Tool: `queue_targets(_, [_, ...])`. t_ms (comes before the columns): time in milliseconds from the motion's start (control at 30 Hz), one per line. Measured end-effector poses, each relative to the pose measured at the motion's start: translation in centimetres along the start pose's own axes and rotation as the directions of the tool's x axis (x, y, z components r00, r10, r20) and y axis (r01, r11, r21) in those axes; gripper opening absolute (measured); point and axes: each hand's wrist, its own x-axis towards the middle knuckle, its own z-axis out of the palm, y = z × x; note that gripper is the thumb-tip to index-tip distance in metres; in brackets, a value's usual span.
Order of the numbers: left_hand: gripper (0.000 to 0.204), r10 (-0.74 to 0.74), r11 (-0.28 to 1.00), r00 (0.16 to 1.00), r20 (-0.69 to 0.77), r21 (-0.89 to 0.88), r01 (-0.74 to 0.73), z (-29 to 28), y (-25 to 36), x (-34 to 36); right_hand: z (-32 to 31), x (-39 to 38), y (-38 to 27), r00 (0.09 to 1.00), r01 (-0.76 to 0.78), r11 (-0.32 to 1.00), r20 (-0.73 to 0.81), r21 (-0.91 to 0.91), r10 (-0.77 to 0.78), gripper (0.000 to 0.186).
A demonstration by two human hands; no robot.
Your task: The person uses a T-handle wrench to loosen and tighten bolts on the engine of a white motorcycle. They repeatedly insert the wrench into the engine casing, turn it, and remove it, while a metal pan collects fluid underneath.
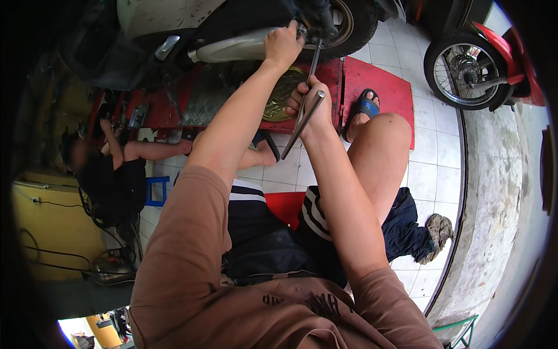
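My right hand (pixel 314 107) is wrapped around a T-handle wrench (pixel 314 65). Its long shaft points up to a fastener area beside the wheel (pixel 354 26) of a scooter or motorcycle, and the crossbar slants down past my wrist. Whether the tip sits on a bolt is too small to tell. Further up and to the left, my left hand (pixel 283 45) has its fingers closed at a small metal part (pixel 301 29) near the end of the silver exhaust (pixel 235 45). What those fingers grip is mostly hidden.
Under the machine lies a red platform (pixel 383 87) with a round gold-coloured tray (pixel 282 104). At the left sits another person (pixel 116 157) near a blue stool (pixel 156 191). A red motorcycle's wheel (pixel 465 71) stands at the right; a dirty rag (pixel 440 232) lies below it.
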Motion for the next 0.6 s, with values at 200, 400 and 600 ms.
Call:
queue_targets(200, [0.024, 0.055, 0.998, 0.998, 0.018, 0.021, -0.056, -0.1, -0.2, 0.1, -0.1, 0.2, 0.0, 0.999, -0.033, 0.998, -0.014, -0.060, 0.032, 0.041])
queue_targets(400, [0.021, 0.021, 0.974, 0.998, -0.053, -0.226, -0.032, -1.2, -0.7, -1.0, 0.1, 0.1, 0.6, 0.997, -0.071, 0.985, -0.025, -0.157, 0.068, 0.044])
queue_targets(600, [0.017, -0.161, 0.858, 0.957, 0.240, -0.446, 0.256, -3.4, -3.6, -7.7, -0.3, 0.8, 0.9, 1.000, -0.026, 0.968, 0.006, -0.251, 0.029, 0.043])
